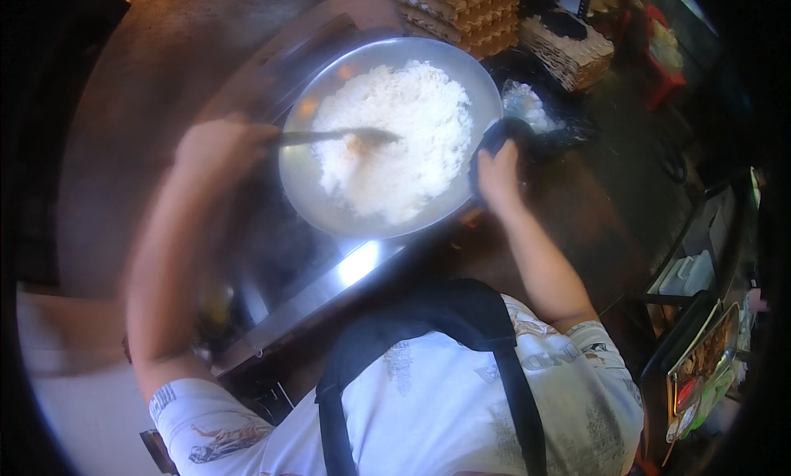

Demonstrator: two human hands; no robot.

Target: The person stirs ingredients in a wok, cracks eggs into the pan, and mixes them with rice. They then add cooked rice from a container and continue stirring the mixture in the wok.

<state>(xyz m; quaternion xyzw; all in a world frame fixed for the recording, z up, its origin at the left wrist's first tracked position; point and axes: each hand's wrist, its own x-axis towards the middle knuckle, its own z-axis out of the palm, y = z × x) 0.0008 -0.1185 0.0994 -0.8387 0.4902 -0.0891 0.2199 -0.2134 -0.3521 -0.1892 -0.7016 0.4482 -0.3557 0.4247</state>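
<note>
A wide metal pan [485, 93] is tilted in front of me, with a broad heap of white cooked rice [414, 123] in it. My left hand [219, 145], blurred, grips the handle of a long utensil [309, 137] at the pan's left side. The utensil's head lies in the rice beside a small brownish patch [358, 145]. At the right rim, my right hand [499, 173] is closed on a dark cloth [510, 133] against the pan. Whether a pan handle lies under the cloth is hidden.
Stacked egg trays [473, 15] stand behind the pan, with a second cardboard stack [571, 52] to their right. A clear plastic bag of pale contents [531, 107] lies near the right rim. A metal counter edge [315, 297] runs between me and the pan. Far right stands a lidded plastic container [686, 273].
</note>
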